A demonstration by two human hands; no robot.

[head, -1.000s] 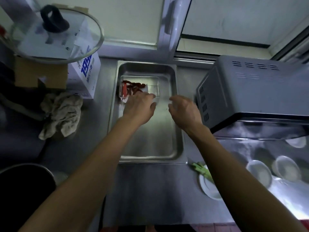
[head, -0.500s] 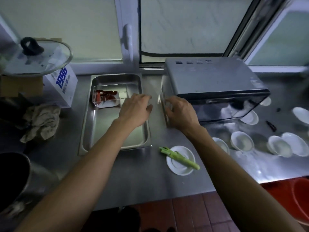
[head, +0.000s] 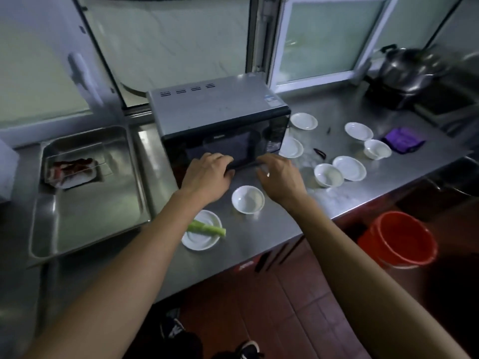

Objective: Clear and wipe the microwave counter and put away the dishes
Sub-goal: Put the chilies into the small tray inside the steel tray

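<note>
Steel tray (head: 77, 218) sits far left on the counter (head: 259, 239), a clear box of red food (head: 71, 172) inside. Left hand (head: 207, 177) and right hand (head: 281, 178) both curl their fingers under the microwave (head: 220, 117) front bottom edge. White dishes (head: 350, 168) lie scattered to its right

Left grip (head: 207, 176) and right grip (head: 281, 177) curled, arms outstretched.

Orange bucket (head: 398, 239) on floor; dark pot (head: 404, 69) far right; steel tray (head: 85, 224) left.
</note>
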